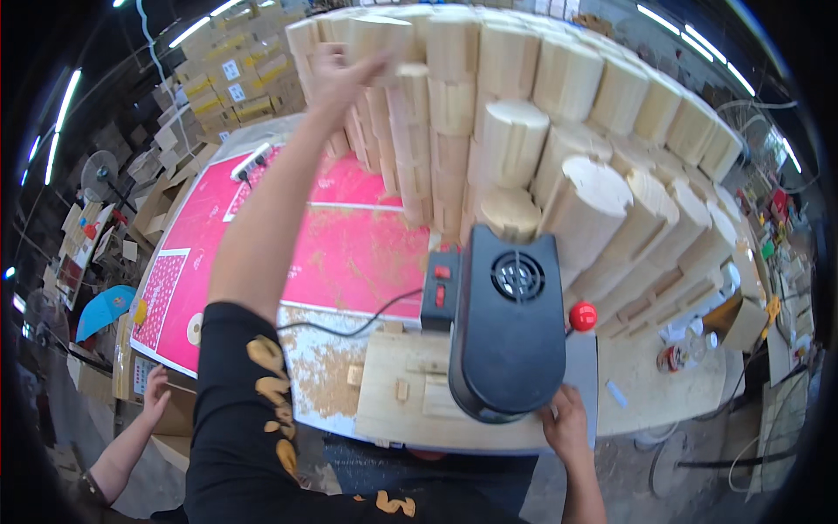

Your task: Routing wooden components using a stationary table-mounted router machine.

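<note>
My left arm stretches far out to the stacked pale wooden blocks. At its end, my left hand (338,77) is closed round a wooden block (381,37) at the top of the stack's left part, its outline slightly blurred. Near the front edge, my right hand (566,423) rests beside the rounded front of a black bench machine (510,332). Its fingertips are partly hidden by the machine's housing, so its grip does not show. Beneath the machine lies a flat wooden board (393,419) with a small wood piece (401,389) on it.
Tall stacks of wooden blocks (515,144) curve round the far and right sides. A red ball knob (583,315) juts from the machine, and a black cable (349,330) runs left. Sawdust covers the pink sheet (349,253). Another person's hand (155,397) is at the left edge.
</note>
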Available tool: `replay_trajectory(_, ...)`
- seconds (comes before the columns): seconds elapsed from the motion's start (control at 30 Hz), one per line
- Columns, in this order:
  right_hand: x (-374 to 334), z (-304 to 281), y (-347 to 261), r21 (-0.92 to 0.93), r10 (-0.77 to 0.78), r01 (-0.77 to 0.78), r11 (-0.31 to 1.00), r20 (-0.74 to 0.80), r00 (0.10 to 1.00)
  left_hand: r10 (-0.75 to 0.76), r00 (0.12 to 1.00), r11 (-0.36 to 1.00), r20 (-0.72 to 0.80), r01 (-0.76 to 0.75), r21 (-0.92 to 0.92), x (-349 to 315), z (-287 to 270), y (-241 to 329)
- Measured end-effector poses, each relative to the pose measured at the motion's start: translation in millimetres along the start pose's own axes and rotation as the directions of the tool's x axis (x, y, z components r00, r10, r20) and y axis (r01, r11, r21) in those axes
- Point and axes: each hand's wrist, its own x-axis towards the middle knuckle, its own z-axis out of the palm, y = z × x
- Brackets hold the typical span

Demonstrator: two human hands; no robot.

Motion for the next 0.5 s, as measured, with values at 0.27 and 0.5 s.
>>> replay_trajectory(0.27,13.6,4.4,11.3,0.068,-0.015,0.004,0.998,0.156,0.988,-0.120,0.937,0.860,0.328,-0.066,0.505,-302.1,-110.1,8.0)
replay_trajectory(0.5,8.2,13.1,-3.6,0.186,0.060,-0.092,0.978,0.170,0.984,0.021,0.765,0.735,0.644,-0.448,0.508,-452.7,-66.7,22.5)
